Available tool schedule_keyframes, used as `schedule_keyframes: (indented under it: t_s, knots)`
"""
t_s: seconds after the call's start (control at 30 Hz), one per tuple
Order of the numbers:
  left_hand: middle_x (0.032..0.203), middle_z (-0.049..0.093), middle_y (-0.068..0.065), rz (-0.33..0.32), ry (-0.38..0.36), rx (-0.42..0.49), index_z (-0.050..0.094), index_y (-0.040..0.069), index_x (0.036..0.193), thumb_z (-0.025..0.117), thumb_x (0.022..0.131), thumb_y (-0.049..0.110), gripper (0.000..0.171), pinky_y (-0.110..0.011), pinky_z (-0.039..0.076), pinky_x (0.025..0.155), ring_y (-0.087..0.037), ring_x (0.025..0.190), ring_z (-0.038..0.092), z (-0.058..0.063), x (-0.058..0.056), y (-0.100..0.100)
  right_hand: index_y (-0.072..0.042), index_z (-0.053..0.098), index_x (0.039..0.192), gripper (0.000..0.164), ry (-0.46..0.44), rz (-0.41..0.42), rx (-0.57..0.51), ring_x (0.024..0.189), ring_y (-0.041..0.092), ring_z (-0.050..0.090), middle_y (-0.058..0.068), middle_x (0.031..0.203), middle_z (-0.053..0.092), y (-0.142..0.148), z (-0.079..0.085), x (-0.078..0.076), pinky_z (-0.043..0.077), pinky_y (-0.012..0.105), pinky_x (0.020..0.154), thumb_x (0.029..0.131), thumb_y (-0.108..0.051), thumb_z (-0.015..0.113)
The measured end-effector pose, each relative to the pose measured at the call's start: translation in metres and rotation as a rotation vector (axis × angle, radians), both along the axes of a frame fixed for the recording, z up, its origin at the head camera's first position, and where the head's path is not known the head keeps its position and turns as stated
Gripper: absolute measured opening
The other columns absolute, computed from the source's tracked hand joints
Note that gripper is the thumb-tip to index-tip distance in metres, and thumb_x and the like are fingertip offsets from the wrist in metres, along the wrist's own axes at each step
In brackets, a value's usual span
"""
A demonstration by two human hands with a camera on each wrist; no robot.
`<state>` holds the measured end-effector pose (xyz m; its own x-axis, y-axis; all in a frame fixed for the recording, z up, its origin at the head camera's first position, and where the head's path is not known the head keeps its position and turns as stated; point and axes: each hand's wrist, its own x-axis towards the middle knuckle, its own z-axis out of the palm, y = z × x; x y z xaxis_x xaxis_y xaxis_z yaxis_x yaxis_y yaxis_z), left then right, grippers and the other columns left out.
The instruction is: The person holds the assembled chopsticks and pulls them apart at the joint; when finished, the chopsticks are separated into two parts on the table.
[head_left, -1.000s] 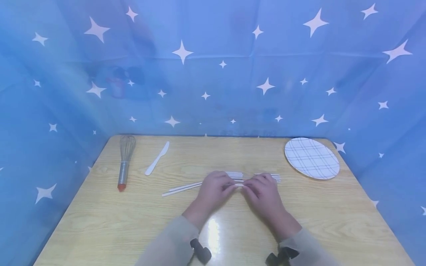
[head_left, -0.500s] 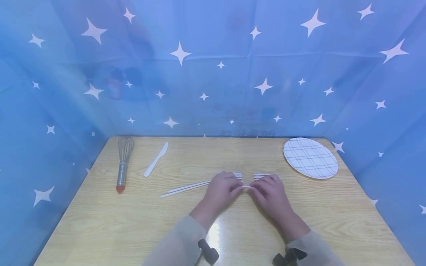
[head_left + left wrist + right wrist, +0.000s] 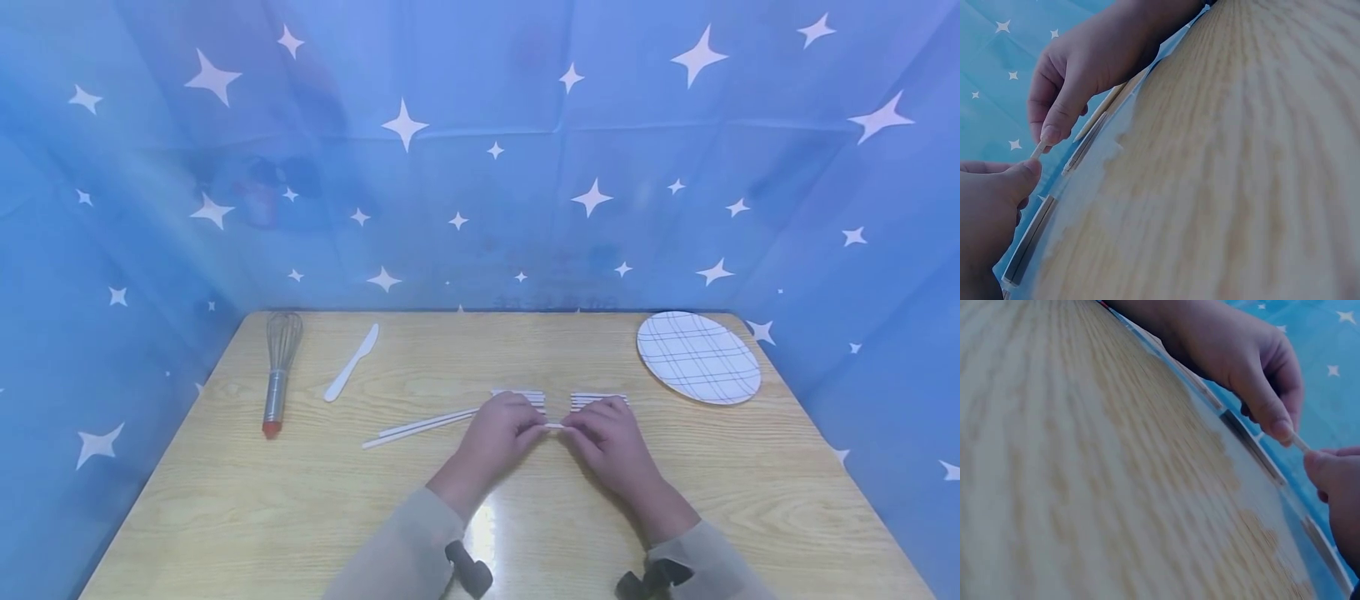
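Note:
Both hands meet near the middle of the table, one at each end of a thin white stick (image 3: 553,426). Left-hand fingertips and thumb pinch one end; the left hand (image 3: 501,429) hides most of that side. The right hand (image 3: 609,433) pinches the other end. In the left wrist view, the short bit of stick (image 3: 1039,149) shows between the two thumbs, above the tabletop. Just behind the hands lie two rows of short white sticks, a left row (image 3: 517,392) and a right row (image 3: 598,395), partly covered. Two longer white sticks (image 3: 420,428) stretch out left of the left hand.
A whisk (image 3: 277,375) with a red-tipped handle lies at the back left of the wooden table (image 3: 225,517). Beside it is a white plastic knife (image 3: 352,362). A white plate (image 3: 699,358) with a line pattern sits back right. A blue star-patterned curtain (image 3: 480,167) surrounds the table.
Both hands have shifted right and slightly nearer the person, bringing the pinched stick away from the rows. More of the short sticks and the long ones now shows. Other items stay put.

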<state>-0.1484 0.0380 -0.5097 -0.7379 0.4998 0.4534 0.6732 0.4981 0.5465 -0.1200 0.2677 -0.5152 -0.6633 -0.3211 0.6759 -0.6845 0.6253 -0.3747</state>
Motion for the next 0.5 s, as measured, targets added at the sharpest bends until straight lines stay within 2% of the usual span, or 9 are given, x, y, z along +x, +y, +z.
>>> schedule_keyframes:
  t_s: [0.2, 0.5]
  knots:
    - [0.099, 0.073, 0.009, 0.002, -0.008, 0.01, 0.083, 0.016, 0.098, 0.081, 0.097, 0.022, 0.007, -0.02, 0.051, 0.095, -0.008, 0.099, 0.064, -0.0015, 0.0005, -0.002, -0.014, 0.082, 0.095, 0.018, 0.023, 0.004, 0.0, 0.091, 0.022, 0.064, -0.002, 0.093, 0.078, -0.0007, -0.0015, -0.0001, 0.039, 0.04, 0.089, 0.08, -0.005, 0.087]
    - [0.096, 0.073, 0.01, -0.006, 0.045, 0.04, 0.084, 0.016, 0.097, 0.081, 0.096, 0.022, 0.006, -0.018, 0.051, 0.092, -0.006, 0.096, 0.063, -0.0008, 0.0017, -0.0046, -0.014, 0.083, 0.097, 0.016, 0.046, 0.01, -0.014, 0.09, 0.024, 0.06, -0.001, 0.093, 0.078, -0.0012, -0.0031, -0.0008, 0.037, 0.037, 0.089, 0.082, -0.008, 0.085]
